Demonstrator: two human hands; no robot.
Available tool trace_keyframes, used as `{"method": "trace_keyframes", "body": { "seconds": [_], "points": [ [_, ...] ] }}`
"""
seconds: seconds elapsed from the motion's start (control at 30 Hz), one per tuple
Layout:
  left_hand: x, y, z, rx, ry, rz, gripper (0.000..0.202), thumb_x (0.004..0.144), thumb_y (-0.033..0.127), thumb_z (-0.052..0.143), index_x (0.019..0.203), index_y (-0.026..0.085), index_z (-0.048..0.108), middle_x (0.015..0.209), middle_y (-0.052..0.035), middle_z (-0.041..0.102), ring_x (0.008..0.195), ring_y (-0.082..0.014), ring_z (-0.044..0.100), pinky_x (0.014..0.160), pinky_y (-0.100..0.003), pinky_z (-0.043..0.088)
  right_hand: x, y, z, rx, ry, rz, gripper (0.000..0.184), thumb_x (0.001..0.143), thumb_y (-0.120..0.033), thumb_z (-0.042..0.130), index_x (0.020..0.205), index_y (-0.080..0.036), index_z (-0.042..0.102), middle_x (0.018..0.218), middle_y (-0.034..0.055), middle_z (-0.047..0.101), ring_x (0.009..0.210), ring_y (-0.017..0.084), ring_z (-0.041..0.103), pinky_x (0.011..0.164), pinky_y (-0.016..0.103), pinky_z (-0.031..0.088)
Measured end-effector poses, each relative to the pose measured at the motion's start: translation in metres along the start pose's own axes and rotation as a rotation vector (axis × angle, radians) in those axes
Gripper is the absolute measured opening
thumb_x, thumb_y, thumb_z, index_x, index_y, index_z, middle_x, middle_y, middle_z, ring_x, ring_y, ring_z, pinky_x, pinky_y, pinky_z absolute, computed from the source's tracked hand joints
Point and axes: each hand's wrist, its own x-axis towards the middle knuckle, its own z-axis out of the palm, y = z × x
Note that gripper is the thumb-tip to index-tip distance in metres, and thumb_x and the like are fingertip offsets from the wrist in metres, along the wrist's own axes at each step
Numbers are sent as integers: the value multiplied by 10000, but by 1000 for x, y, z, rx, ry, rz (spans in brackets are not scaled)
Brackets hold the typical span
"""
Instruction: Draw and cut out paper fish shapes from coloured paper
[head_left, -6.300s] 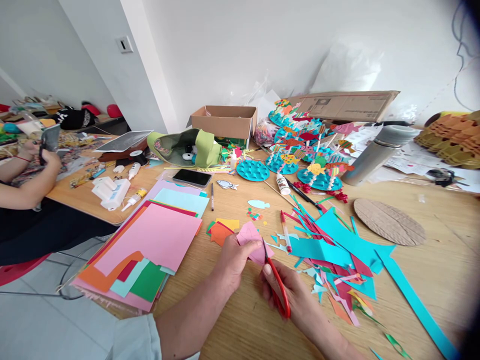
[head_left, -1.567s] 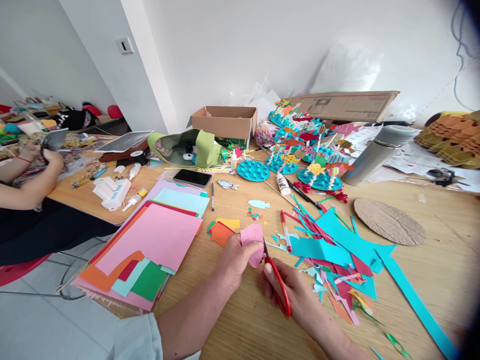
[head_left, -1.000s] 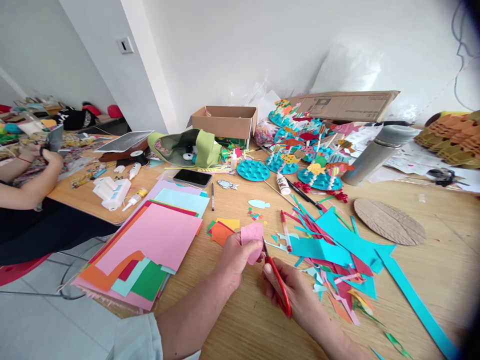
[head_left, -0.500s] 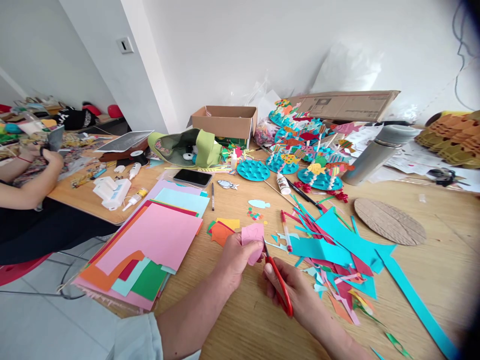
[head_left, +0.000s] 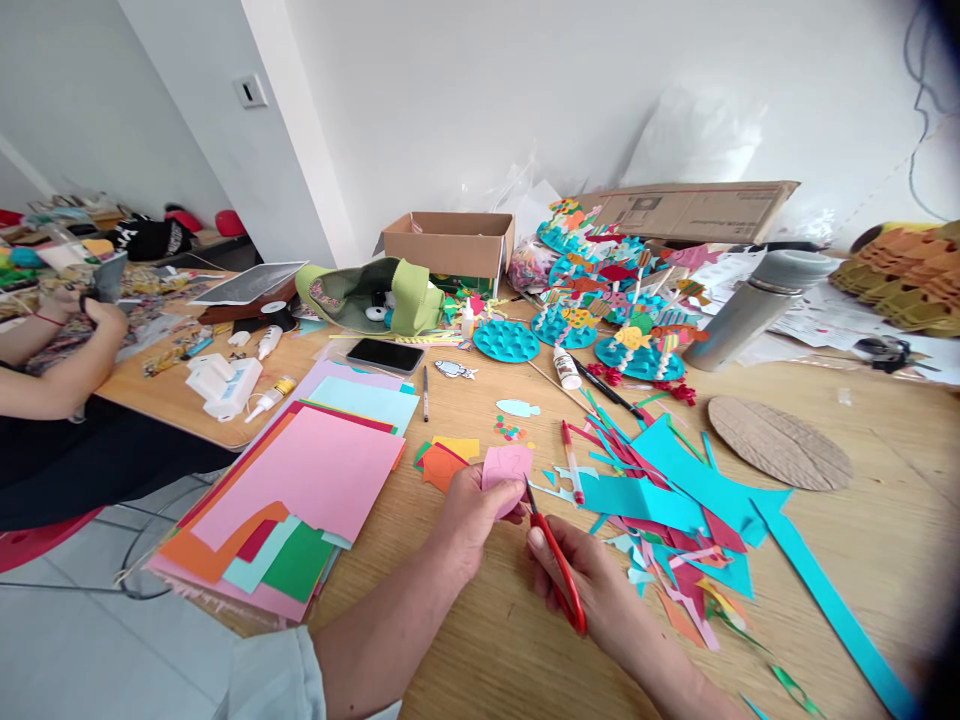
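My left hand (head_left: 480,508) pinches a small piece of pink paper (head_left: 508,464) with a faint drawn outline on it. Red-handled scissors (head_left: 559,570) are in my right hand (head_left: 577,565), their blades meeting the paper's right edge beside my left thumb. Just beyond the paper lie several small coloured dots (head_left: 510,430) and a light blue paper fish (head_left: 517,408). Orange and yellow paper pieces (head_left: 442,465) lie left of it. A red pen (head_left: 572,460) rests to the right, next to turquoise paper scraps (head_left: 645,500).
Stacked coloured paper (head_left: 300,470) covers the left side. Farther back are a phone (head_left: 385,356), a green cap (head_left: 375,295), a cardboard box (head_left: 450,240) and fish decorations on turquoise bases (head_left: 506,340). A metal bottle (head_left: 750,310) and cardboard oval (head_left: 780,440) are right. Another person's hands (head_left: 97,310) are far left.
The pink paper has turned slightly in my left hand, its top edge shifting a little to the right. The scissors have barely moved.
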Motion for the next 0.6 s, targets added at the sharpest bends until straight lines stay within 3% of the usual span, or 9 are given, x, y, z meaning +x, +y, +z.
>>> {"method": "trace_keyframes", "body": {
  "seconds": [0.6],
  "points": [
    [0,0,0,2,-27,11,178,600,276,648,676,115,645,621,-38,628,574,-131,552,578,-255,449,-3,-8,0,21,-13,22,483,796,-671,530,699,-203,456,534,-47,510,448,87,457,400,199,309]
  ]
}}
